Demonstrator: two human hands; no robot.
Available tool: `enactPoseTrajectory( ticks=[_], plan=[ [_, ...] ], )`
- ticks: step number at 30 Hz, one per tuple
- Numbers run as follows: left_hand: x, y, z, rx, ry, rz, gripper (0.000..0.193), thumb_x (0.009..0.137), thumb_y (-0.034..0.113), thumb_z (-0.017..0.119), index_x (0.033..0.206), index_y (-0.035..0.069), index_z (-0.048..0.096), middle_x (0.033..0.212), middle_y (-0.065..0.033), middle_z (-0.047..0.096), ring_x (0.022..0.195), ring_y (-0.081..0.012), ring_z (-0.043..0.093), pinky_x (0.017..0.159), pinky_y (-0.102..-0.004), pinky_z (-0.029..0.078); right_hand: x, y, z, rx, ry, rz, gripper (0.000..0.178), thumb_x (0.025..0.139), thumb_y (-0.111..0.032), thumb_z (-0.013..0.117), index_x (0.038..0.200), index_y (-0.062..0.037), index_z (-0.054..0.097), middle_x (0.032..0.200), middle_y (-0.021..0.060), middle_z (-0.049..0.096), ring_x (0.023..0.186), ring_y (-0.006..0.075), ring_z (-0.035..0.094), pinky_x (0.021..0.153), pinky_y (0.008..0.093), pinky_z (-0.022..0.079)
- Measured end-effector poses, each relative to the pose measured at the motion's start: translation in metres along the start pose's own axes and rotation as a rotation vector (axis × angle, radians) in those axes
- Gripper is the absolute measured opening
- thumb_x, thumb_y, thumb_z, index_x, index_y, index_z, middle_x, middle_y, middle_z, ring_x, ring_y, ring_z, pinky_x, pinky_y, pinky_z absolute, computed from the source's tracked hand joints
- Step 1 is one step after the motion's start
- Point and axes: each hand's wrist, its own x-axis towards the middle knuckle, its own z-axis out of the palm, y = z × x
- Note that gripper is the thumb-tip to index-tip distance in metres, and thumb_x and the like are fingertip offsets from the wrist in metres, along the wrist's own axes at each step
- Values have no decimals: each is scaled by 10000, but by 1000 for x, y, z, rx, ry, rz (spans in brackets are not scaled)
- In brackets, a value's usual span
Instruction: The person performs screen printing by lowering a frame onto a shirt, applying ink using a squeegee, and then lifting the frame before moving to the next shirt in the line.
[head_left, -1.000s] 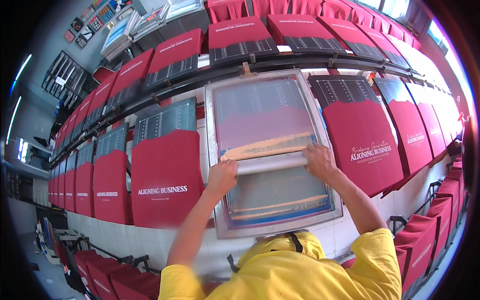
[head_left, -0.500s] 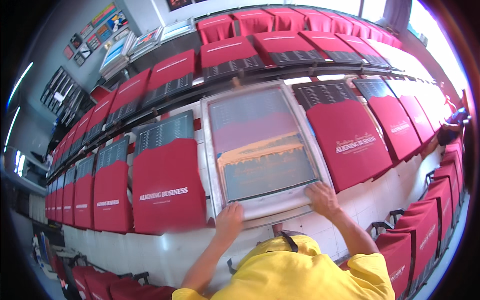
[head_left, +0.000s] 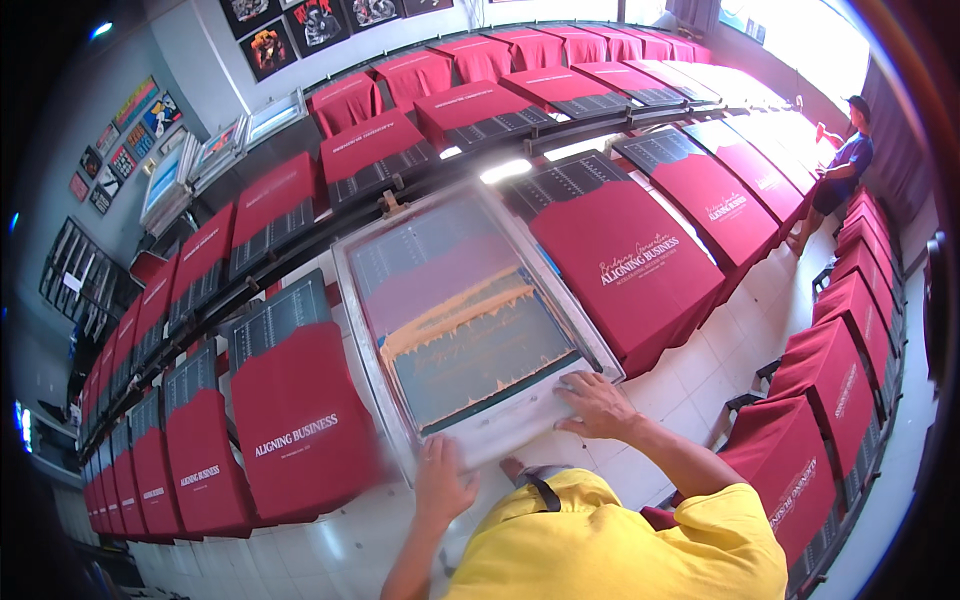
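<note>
A silk-screen frame (head_left: pixel 520 422) with a pale metal border lies tilted in the middle, over a printing board. Its mesh (head_left: pixel 480 365) is grey-green below and mauve above, with a ragged band of orange ink (head_left: pixel 450 318) across it. My left hand (head_left: pixel 443 482) holds the near left corner of the border, fingers over the top. On the near right part of the same border, my right hand (head_left: pixel 597 405) grips with its fingers laid over the rail and the thumb apart. What lies directly beneath the frame is mostly hidden.
Boards dressed with red shirts stand in long rows, one shirt (head_left: pixel 290 430) to the left and another shirt (head_left: pixel 640 255) to the right. A dark rail (head_left: pixel 370 205) runs behind the frame. At far right stands another person (head_left: pixel 848 165). Stacked screens (head_left: pixel 170 185) lean at back left.
The view has swung, so the frame and shirts appear further left and another person shows more fully at right. Both hands remain on the frame; the right fingers look more spread.
</note>
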Motion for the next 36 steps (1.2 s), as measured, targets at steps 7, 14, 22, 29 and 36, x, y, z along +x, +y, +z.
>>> enactPoseTrajectory(
  ticks=[7,14,22,29,36],
  plan=[
    [5,-73,15,-125,310,-478,459,960,235,559,1300,-72,528,1343,-263,489,1254,-421,471,1068,-465,376,41,75,18,-72,490,455,267,940,-185,568,1154,-29,604,1174,155,617,1099,347,583,906,444,471],
    [7,-128,27,-248,261,-675,388,993,239,491,1116,-102,630,968,-230,651,1013,-374,622,907,-415,460,60,102,44,344,475,782,226,964,-180,523,1094,-30,631,1022,231,669,980,416,635,842,473,498],
    [29,-108,4,-613,250,-871,402,1008,297,501,1052,-73,652,868,-102,648,852,-198,590,812,-345,450,63,110,41,325,338,978,384,985,-333,502,946,0,689,893,269,666,897,441,647,793,489,495],
    [15,-115,8,-817,422,-834,360,994,270,536,1089,-60,646,940,-75,658,899,-176,587,825,-322,455,58,120,52,314,348,949,432,972,-341,509,870,38,687,798,266,652,780,381,674,728,480,484],
    [-22,-165,-10,-789,525,-829,331,962,222,557,1109,-58,654,1033,-162,689,978,-242,645,889,-347,484,58,50,46,422,449,845,422,967,-291,491,834,84,633,646,155,553,625,188,516,607,410,415]
  ],
)
